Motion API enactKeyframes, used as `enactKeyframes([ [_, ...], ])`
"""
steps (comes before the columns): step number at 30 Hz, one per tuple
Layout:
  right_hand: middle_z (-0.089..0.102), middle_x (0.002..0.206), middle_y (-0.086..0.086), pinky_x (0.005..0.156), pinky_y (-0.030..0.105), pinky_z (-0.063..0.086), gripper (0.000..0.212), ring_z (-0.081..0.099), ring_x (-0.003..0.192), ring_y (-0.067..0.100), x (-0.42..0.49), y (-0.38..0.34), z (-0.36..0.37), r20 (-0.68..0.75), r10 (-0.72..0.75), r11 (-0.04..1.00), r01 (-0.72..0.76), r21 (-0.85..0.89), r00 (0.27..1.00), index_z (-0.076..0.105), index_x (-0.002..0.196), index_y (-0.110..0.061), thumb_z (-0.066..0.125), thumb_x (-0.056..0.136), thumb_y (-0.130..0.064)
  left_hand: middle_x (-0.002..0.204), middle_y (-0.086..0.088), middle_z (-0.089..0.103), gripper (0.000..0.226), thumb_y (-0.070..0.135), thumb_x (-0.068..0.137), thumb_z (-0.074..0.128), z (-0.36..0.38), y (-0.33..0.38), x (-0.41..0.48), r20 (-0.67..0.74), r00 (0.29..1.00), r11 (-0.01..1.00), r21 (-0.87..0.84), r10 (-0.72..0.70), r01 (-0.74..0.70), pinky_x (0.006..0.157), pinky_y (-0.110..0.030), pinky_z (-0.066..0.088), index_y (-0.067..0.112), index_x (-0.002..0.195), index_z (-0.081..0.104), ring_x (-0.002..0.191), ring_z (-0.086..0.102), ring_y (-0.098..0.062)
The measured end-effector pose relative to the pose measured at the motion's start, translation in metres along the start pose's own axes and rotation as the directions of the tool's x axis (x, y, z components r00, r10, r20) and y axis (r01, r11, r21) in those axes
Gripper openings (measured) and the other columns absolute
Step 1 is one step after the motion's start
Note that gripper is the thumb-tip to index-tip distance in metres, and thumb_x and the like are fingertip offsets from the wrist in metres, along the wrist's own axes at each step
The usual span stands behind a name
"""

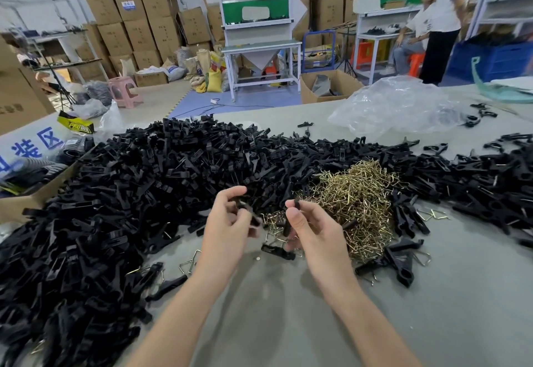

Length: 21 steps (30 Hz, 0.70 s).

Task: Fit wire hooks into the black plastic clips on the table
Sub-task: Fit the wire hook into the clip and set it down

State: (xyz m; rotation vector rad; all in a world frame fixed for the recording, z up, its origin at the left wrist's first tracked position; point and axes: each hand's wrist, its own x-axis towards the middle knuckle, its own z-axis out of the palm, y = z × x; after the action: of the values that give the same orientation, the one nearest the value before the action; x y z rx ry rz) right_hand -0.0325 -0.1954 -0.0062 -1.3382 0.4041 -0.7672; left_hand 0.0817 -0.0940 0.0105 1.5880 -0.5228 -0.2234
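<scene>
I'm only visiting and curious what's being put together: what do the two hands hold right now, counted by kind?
Black clips: 2 (left clip in left hand, right clip in right hand)
Wire hooks: 0 seen in either grip
Total: 2

- I see a grey tabletop.
- On it, a heap of black plastic clips covers the left and far side.
- The wire hooks, brass-coloured, are piled among them, right of centre.
- A crumpled clear plastic bag lies far right.
</scene>
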Motion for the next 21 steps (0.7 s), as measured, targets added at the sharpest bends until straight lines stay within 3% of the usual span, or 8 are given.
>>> enactKeyframes([
  [3, 0.073, 0.088, -0.017, 0.067, 0.019, 0.056, 0.022, 0.068, 0.074, 0.004, 0.002, 0.003, 0.005, 0.079, 0.032, 0.999, -0.031, -0.021, 0.996, 0.073, 0.106, -0.031, 0.066, 0.086, -0.037, 0.087, -0.002, 0.071, 0.036, -0.004, 0.099, 0.049, -0.01, -0.006, -0.018, 0.038, 0.989, 0.951, -0.274, -0.141, 0.146, 0.06, -0.024, 0.05, 0.024, 0.118, 0.059, 0.066, 0.061, -0.012],
  [6, 0.076, 0.1, -0.014, 0.072, 0.019, 0.057, 0.019, 0.071, 0.091, 0.003, 0.002, 0.007, 0.007, 0.133, 0.054, 0.998, -0.051, -0.025, 0.99, 0.073, 0.11, -0.024, 0.064, 0.095, -0.016, 0.094, -0.01, 0.074, 0.026, -0.002, 0.095, 0.052, -0.012, -0.008, -0.027, 0.184, 0.942, 0.74, -0.583, -0.281, 0.334, 0.063, -0.022, 0.05, 0.008, 0.115, 0.066, 0.064, 0.06, -0.012],
  [10, 0.077, 0.104, -0.007, 0.076, 0.019, 0.057, 0.02, 0.073, 0.097, 0.008, 0.003, 0.011, 0.007, 0.16, 0.092, 0.996, -0.087, -0.037, 0.983, 0.073, 0.111, -0.022, 0.064, 0.095, -0.013, 0.104, -0.014, 0.073, 0.038, 0.009, 0.082, 0.06, -0.015, -0.006, -0.03, 0.31, 0.906, 0.62, -0.661, -0.288, 0.423, 0.07, -0.023, 0.053, 0.004, 0.119, 0.07, 0.071, 0.063, -0.012],
  [13, 0.077, 0.106, -0.008, 0.079, 0.023, 0.059, 0.026, 0.072, 0.099, 0.008, 0.005, 0.012, 0.008, 0.157, 0.103, 0.994, -0.096, -0.052, 0.982, 0.073, 0.113, -0.022, 0.069, 0.087, -0.026, 0.105, -0.013, 0.073, 0.041, 0.006, 0.08, 0.061, -0.012, -0.006, -0.028, 0.302, 0.913, 0.624, -0.666, -0.275, 0.409, 0.076, -0.024, 0.058, 0.004, 0.12, 0.068, 0.077, 0.066, -0.012],
  [16, 0.077, 0.11, -0.004, 0.081, 0.029, 0.061, 0.041, 0.074, 0.101, 0.017, 0.006, 0.012, 0.008, 0.187, 0.123, 0.992, -0.121, -0.022, 0.975, 0.071, 0.119, -0.017, 0.07, 0.082, -0.033, 0.09, -0.008, 0.075, 0.045, 0.003, 0.074, 0.062, -0.007, -0.009, -0.027, 0.222, 0.944, 0.693, -0.641, -0.244, 0.33, 0.081, -0.024, 0.059, 0.003, 0.119, 0.065, 0.076, 0.071, -0.013],
  [21, 0.077, 0.094, 0.002, 0.073, 0.027, 0.06, 0.032, 0.075, 0.087, 0.02, 0.008, 0.014, 0.009, 0.137, 0.123, 0.991, -0.128, 0.03, 0.983, 0.074, 0.105, -0.02, 0.074, 0.076, -0.033, 0.096, -0.005, 0.077, 0.031, 0.009, 0.078, 0.068, -0.007, -0.013, -0.031, 0.147, 0.973, 0.82, -0.525, -0.178, 0.23, 0.076, -0.018, 0.056, 0.016, 0.107, 0.076, 0.087, 0.073, -0.016],
])
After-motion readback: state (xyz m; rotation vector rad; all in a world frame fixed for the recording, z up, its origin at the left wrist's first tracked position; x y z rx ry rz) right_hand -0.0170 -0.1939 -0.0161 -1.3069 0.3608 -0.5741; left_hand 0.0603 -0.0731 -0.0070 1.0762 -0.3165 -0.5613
